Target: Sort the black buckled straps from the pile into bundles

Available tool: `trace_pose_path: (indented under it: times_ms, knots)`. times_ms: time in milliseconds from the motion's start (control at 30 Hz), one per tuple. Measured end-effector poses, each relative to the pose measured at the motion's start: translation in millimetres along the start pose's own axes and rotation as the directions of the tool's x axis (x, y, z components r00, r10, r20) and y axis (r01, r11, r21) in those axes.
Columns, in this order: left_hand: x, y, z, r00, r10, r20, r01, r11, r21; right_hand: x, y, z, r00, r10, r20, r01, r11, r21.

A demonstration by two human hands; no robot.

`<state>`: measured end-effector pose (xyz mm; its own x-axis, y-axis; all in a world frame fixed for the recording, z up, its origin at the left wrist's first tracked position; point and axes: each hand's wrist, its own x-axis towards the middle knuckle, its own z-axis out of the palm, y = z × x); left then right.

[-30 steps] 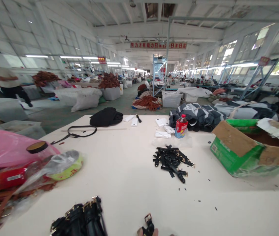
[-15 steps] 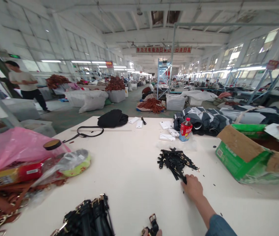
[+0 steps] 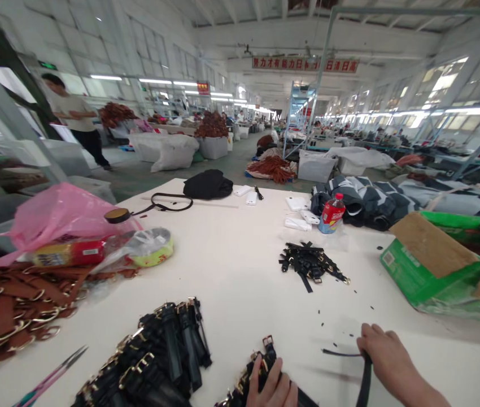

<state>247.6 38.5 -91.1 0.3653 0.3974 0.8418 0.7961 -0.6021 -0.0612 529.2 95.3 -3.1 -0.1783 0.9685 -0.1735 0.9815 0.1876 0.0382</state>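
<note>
The right hand [image 3: 386,356] has its fingers curled tightly around a black belt strap [image 3: 365,384], which drops past the bottom edge of the view, while a thin black tail [image 3: 341,352] runs left from the grip across the white worktable [image 3: 240,282]. The left hand [image 3: 271,385] lies with its fingers loosely parted against a small bundle of black belts [image 3: 261,367] topped by a metal buckle [image 3: 267,341], and that bundle also runs out of the bottom edge of the view. A strip of bare tabletop separates the two hands, with more open surface to the right of the right hand. Just left of the left hand sits a larger pile of black belts with gold-toned buckles [image 3: 168,350], and beyond it lies a pointed pink-handled tool [image 3: 49,370] near the lower edge of the view. Brown leather belts [image 3: 7,305] spill along the left side beneath a pink plastic bag [image 3: 62,217]. Ahead, across open table, is a loose heap of black belt pieces [image 3: 310,263], with small black scraps [image 3: 320,311] scattered between it and the right hand. A green cardboard box [image 3: 430,271] sits at the right edge of the table, near a red-labelled bottle [image 3: 332,213]. At the far edge lies a black bag [image 3: 208,183], and a person [image 3: 73,113] stands well off to the left on the factory floor.
</note>
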Motion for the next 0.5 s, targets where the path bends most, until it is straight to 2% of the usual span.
trace_pose_path:
  times_ms: [67,133,267,367,400,433,500]
  knots:
    - [0.9,-0.6,-5.3,0.999,0.001,0.036,0.0,1.0,-0.015,2.8,-2.8,-26.1,0.986,-0.161,-0.045,0.157,0.984,-0.084]
    - [1.0,-0.3,-8.0,0.998,0.011,0.054,-0.009,1.0,-0.027,8.6,-19.4,-41.8,0.927,-0.368,-0.077,0.359,0.927,-0.105]
    - [-0.2,1.9,-3.9,1.0,-0.019,-0.007,0.019,0.999,-0.029,27.1,-79.3,-40.0,0.706,-0.705,-0.067,0.695,0.709,-0.12]
    - [1.2,2.7,-3.4,0.996,-0.048,-0.076,0.049,0.999,0.01,44.7,-121.4,-30.5,0.565,-0.823,-0.057,0.822,0.568,-0.049]
    - [2.4,2.5,-5.3,0.996,-0.05,-0.071,0.053,0.998,0.04,49.7,-130.8,-28.3,0.541,-0.839,-0.065,0.84,0.543,-0.016]
    - [4.0,2.2,-8.0,0.998,-0.05,-0.047,0.053,0.996,0.069,53.7,-137.2,-26.4,0.536,-0.84,-0.081,0.844,0.536,0.029]
    - [7.9,1.2,-13.8,0.998,-0.058,0.028,0.055,0.992,0.11,58.2,-141.7,-21.7,0.583,-0.802,-0.13,0.811,0.564,0.159]
